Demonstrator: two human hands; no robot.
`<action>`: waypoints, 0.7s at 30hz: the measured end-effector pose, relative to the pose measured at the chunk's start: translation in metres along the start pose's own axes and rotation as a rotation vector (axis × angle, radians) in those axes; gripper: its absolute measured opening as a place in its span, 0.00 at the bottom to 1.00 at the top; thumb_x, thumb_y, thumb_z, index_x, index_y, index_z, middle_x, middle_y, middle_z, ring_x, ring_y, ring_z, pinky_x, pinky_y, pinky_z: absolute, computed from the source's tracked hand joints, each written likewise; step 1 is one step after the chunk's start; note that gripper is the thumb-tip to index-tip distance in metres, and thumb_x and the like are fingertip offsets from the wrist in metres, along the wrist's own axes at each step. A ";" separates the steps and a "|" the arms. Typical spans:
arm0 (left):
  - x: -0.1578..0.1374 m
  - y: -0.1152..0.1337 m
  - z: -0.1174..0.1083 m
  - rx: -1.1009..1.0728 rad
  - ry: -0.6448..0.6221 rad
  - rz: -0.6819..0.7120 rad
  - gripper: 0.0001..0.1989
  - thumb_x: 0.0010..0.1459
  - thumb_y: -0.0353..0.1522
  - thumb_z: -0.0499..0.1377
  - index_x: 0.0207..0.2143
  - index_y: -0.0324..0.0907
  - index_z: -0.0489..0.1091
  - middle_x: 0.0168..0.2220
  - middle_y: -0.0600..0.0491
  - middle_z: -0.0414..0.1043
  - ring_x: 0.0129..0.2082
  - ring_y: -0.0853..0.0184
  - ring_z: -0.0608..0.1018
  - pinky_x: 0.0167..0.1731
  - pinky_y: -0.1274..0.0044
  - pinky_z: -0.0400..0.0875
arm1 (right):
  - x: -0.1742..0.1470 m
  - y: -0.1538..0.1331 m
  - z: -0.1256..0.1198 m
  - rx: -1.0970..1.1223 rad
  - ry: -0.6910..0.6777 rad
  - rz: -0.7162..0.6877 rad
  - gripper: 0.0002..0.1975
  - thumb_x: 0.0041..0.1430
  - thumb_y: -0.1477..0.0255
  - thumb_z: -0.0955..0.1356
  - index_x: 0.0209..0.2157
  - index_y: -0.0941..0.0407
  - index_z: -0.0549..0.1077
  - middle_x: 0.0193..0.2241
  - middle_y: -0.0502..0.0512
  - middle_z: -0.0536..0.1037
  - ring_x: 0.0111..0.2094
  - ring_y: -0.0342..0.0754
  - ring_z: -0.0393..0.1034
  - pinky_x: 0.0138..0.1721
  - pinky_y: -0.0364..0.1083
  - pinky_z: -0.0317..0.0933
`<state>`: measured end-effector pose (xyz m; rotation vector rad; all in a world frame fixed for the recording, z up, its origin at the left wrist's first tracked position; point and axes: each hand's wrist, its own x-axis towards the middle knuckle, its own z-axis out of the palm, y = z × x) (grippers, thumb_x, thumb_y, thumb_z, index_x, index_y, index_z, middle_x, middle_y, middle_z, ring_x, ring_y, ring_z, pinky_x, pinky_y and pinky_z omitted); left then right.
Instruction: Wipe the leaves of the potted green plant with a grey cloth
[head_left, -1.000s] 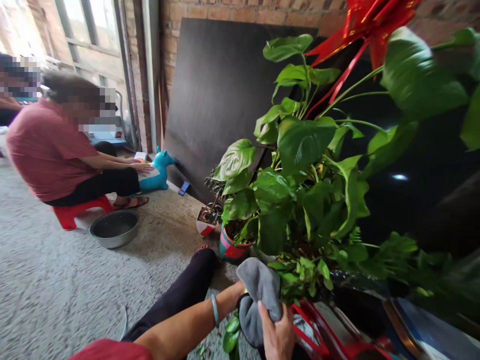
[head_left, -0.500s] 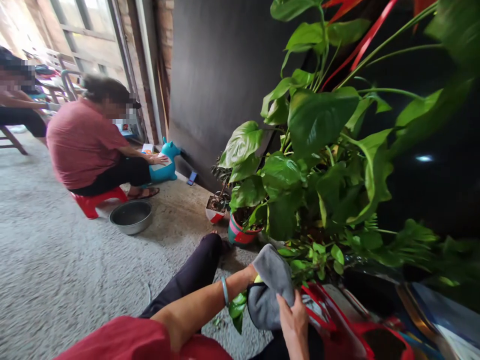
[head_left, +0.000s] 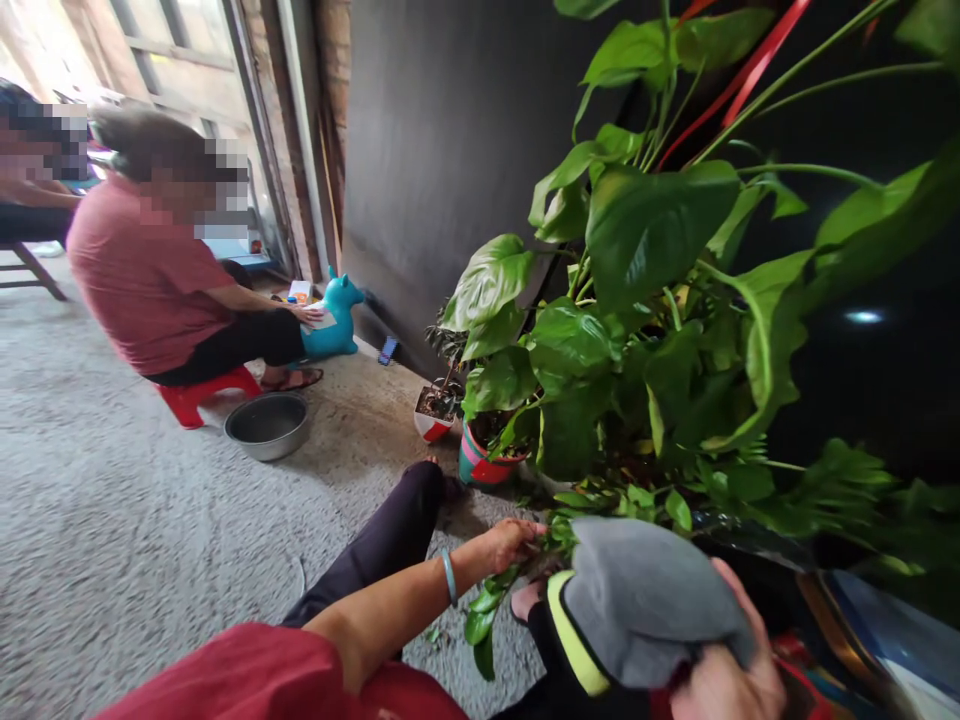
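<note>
My left hand (head_left: 510, 543) grips a low leafy stem (head_left: 487, 610) of the big green potted plant (head_left: 645, 330); a pale blue bangle sits on that wrist. My right hand (head_left: 731, 670) is closed on a grey cloth (head_left: 645, 600) with a black and yellow edge, held low at the front right, just below the plant's lowest leaves. A red ribbon (head_left: 735, 75) hangs among the upper stems. My leg in dark trousers (head_left: 382, 560) stretches toward the pots.
Two small pots (head_left: 480, 465) stand on the concrete floor by a dark board (head_left: 442, 170) leaning on the brick wall. A person in a red shirt (head_left: 150, 280) sits on a red stool beside a metal basin (head_left: 266, 425) and a teal toy animal (head_left: 334, 320).
My right hand has carried the grey cloth to the right and nearer to me. My left hand has come off the cloth and taken hold of a low plant stem.
</note>
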<state>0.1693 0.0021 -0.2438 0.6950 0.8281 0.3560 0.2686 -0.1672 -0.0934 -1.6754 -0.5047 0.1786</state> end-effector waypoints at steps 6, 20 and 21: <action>-0.005 0.004 -0.002 -0.024 -0.035 -0.088 0.14 0.52 0.22 0.57 0.43 0.35 0.74 0.27 0.55 0.68 0.21 0.73 0.64 0.26 0.79 0.55 | 0.008 -0.007 -0.019 0.093 0.038 -0.059 0.31 0.45 0.61 0.70 0.54 0.53 0.72 0.46 0.61 0.77 0.46 0.64 0.73 0.45 0.60 0.69; 0.014 -0.011 -0.014 -0.109 -0.095 -0.083 0.03 0.52 0.28 0.61 0.29 0.36 0.74 0.19 0.54 0.67 0.21 0.68 0.69 0.30 0.75 0.66 | -0.035 0.057 0.023 0.017 -0.214 0.185 0.20 0.39 0.54 0.76 0.33 0.52 0.79 0.35 0.57 0.81 0.40 0.62 0.75 0.40 0.54 0.70; 0.015 -0.011 -0.014 -0.120 -0.132 -0.079 0.04 0.51 0.28 0.62 0.30 0.36 0.75 0.20 0.54 0.68 0.21 0.67 0.70 0.31 0.75 0.67 | -0.032 0.056 0.016 0.071 -0.215 0.162 0.21 0.42 0.54 0.75 0.36 0.52 0.79 0.38 0.58 0.80 0.42 0.62 0.75 0.41 0.54 0.70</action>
